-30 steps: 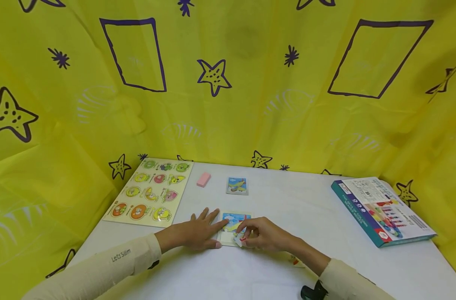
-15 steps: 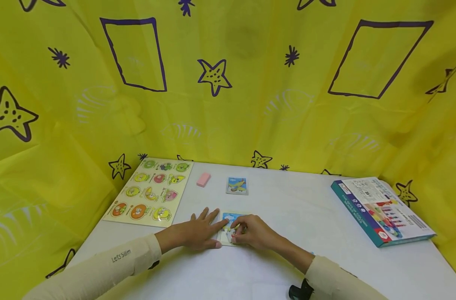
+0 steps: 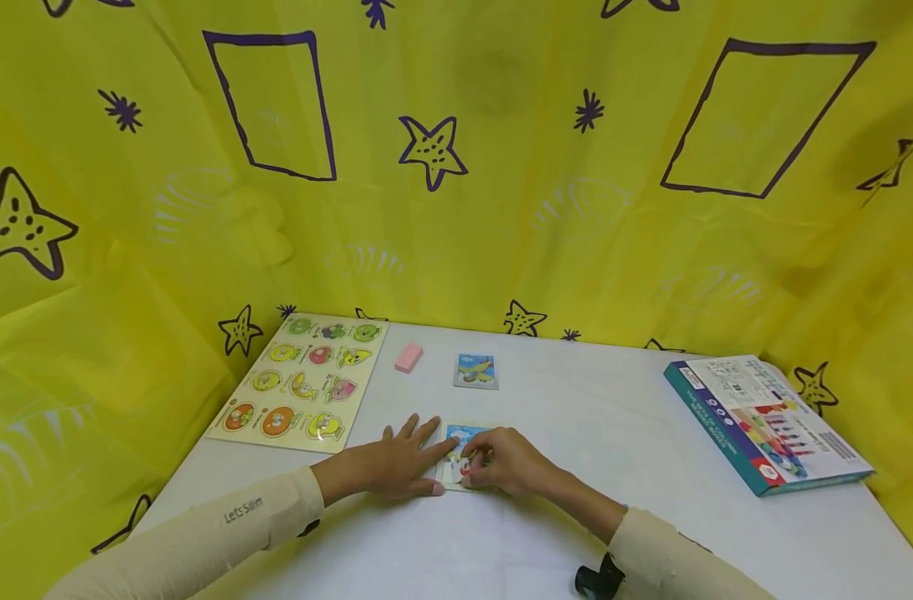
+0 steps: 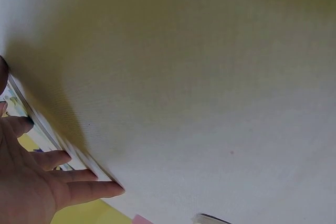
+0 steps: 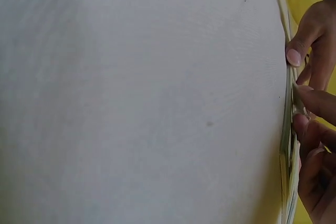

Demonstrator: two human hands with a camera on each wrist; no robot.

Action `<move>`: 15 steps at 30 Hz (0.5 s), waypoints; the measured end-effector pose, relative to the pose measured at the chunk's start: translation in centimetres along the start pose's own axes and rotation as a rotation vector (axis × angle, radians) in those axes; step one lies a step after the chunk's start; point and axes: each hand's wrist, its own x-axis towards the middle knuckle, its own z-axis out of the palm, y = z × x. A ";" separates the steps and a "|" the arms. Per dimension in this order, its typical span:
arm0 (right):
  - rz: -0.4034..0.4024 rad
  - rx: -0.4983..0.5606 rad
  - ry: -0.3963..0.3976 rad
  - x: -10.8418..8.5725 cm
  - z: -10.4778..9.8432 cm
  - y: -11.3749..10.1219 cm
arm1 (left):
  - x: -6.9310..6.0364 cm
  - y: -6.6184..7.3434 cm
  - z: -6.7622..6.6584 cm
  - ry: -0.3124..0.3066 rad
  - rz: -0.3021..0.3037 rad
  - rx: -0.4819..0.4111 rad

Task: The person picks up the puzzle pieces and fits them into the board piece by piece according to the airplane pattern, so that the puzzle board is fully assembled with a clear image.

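A small picture puzzle lies on the white table, in a cream tray point(image 3: 459, 488) with a blue-sky scene. My left hand point(image 3: 396, 467) is spread flat at its left side, the index fingertip on the picture. The left wrist view shows the same hand point(image 4: 29, 182) with fingers extended along the table. My right hand point(image 3: 512, 462) pinches a small white-and-red puzzle piece point(image 3: 459, 469) against the tray's lower part. In the right wrist view, the right hand's curled fingers point(image 5: 315, 153) meet the tray edge. The right hand hides the picture's right side.
Beyond the tray lies a small airplane picture point(image 3: 476, 371), with a pink block point(image 3: 408, 358) to its left. A fruit-picture board point(image 3: 309, 406) lies at the left. At the right is a flat teal-edged box point(image 3: 767, 425). A yellow curtain point(image 3: 494, 225) hangs behind the table.
My right hand has moved slightly left and brought the puzzle piece onto the tray's lower part. The right forearm now hides a card previously visible below it. The left hand stays put.
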 end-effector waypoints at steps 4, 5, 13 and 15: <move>0.009 -0.053 0.027 0.1 0.4 0.0 | 0.1 -0.1 0.1 -0.001 -0.001 0.004; 0.012 -0.056 0.034 0.1 0.5 0.0 | 0.1 -0.1 0.2 -0.001 -0.002 0.005; 0.043 -0.099 0.067 0.2 1.1 -0.5 | 0.1 -0.1 0.1 -0.004 -0.004 0.007; 0.047 -0.101 0.062 0.2 1.1 -0.7 | 0.0 -0.1 0.1 -0.003 -0.005 0.009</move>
